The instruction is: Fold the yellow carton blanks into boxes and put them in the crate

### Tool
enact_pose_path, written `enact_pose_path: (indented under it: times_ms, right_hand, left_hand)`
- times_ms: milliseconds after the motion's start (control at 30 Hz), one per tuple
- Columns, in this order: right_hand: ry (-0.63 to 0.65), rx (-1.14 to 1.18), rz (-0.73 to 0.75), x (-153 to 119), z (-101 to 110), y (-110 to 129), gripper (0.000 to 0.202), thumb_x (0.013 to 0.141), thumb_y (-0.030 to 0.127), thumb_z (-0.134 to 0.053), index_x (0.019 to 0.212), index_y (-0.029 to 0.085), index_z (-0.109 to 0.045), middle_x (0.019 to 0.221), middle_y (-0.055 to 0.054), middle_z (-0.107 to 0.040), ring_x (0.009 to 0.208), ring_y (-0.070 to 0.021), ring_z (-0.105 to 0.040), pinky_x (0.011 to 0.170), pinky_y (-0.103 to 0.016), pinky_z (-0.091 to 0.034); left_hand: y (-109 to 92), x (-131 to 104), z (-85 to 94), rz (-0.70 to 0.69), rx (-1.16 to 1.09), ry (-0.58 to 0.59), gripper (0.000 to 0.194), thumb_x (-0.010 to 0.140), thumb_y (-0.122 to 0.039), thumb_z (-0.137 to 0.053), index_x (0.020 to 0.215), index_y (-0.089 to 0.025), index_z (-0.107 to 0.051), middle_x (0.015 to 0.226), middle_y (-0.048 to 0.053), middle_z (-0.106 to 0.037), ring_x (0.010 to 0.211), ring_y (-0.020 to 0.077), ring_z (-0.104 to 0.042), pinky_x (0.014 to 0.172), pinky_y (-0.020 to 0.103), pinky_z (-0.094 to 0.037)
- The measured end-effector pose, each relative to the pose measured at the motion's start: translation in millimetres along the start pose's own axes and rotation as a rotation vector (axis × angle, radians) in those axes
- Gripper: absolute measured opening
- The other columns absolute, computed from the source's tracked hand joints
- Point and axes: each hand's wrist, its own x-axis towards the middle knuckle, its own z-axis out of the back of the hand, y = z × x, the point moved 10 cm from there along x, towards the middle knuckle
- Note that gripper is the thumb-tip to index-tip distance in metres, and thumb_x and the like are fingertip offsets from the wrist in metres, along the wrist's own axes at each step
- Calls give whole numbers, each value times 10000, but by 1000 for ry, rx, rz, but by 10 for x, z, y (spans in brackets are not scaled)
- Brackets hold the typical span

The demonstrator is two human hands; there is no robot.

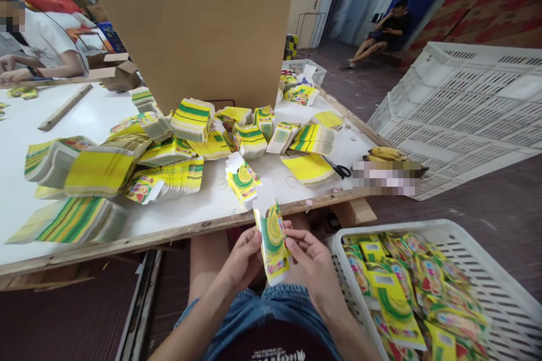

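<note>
A yellow and green printed carton is held upright over my lap, its white top flap standing open. My left hand pinches its left edge, and my right hand grips its right edge with thumb and fingers. Just beyond it, another carton with raised white flaps lies near the table's front edge. Stacks of flat cartons spread across the white table. To my right, a white basket holds several filled-looking yellow cartons.
Black scissors and bananas lie at the table's right side. A large cardboard sheet stands behind the stacks. White crates stand at right. One person sits at far left, another at the back.
</note>
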Motion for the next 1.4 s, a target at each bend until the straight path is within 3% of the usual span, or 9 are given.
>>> enact_pose_path:
  times_ms: [333, 467, 567, 700, 900, 1000, 1133, 1300, 1400]
  right_hand:
    - [50, -140, 30, -11, -58, -101, 276, 799, 447, -696, 831, 176, -649, 772, -44, -700, 697, -193, -619, 646, -307, -519]
    - [-15, -288, 127, 0, 8, -41, 246, 836, 425, -653, 821, 183, -608, 754, -31, -664, 697, -187, -612, 652, -296, -517]
    - [22, -313, 195, 2, -30, 98, 235, 839, 364, -661, 996, 202, -597, 910, -53, -685, 811, -203, -644, 735, -307, -528]
    - [185, -194, 233, 13, -153, 276, 447, 859, 310, -642, 1277, 270, -487, 1152, -63, -657, 1007, -207, -635, 894, -333, -500]
    - [303, -291, 198, 74, -138, 345, 171, 892, 347, -595, 1002, 222, -636, 851, -24, -665, 754, -176, -615, 670, -262, -487]
    - [259, -388, 284, 89, -98, 406, 175, 900, 346, -583, 838, 201, -659, 812, -29, -640, 777, -184, -598, 697, -270, -471]
    - [179, -271, 294, 117, -32, 398, 243, 880, 355, -618, 1095, 241, -623, 914, -41, -673, 823, -201, -625, 756, -310, -499]
    - [212, -409, 402, 83, -50, 561, 283, 911, 424, -546, 950, 223, -742, 1013, -85, -669, 992, -246, -608, 874, -354, -467]
    - [247, -437, 292, 107, -45, 495, 324, 893, 447, -556, 1030, 207, -723, 901, -69, -679, 858, -228, -628, 732, -322, -482]
  left_hand:
    - [-6, 54, 279, -106, 197, -279, 334, 728, -389, -766, 934, -142, -679, 885, 80, -760, 886, 246, -703, 802, 340, -547]
    - [-162, -21, 268, -226, 369, -325, 531, 781, -312, -728, 1237, -200, -480, 1022, 77, -735, 923, 212, -691, 803, 303, -533]
    - [-254, -71, 184, -273, 497, -264, 634, 841, -259, -661, 1360, -256, -297, 1159, 97, -681, 1016, 210, -666, 860, 321, -514]
    - [-222, -54, 83, -176, 502, -82, 583, 857, -260, -642, 1365, -239, -357, 1152, 117, -669, 1042, 237, -651, 854, 331, -509]
    - [-151, -63, -3, -38, 374, 51, 367, 774, -229, -740, 1073, -195, -531, 929, 66, -716, 845, 187, -691, 747, 264, -509]
    - [-113, -77, -7, -22, 356, 46, 453, 770, -234, -748, 1139, -209, -486, 924, 63, -715, 821, 175, -691, 718, 252, -510]
    - [-73, -70, -4, 12, 354, 45, 760, 782, -252, -740, 1384, -262, -275, 983, 82, -713, 860, 210, -702, 763, 315, -528]
    - [-118, -35, 67, -20, 438, -13, 463, 768, -277, -744, 1168, -201, -523, 991, 93, -713, 899, 225, -688, 761, 293, -515]
    - [-145, -34, 135, -85, 562, -74, 393, 812, -271, -694, 1170, -210, -542, 1013, 85, -710, 922, 223, -678, 784, 298, -513]
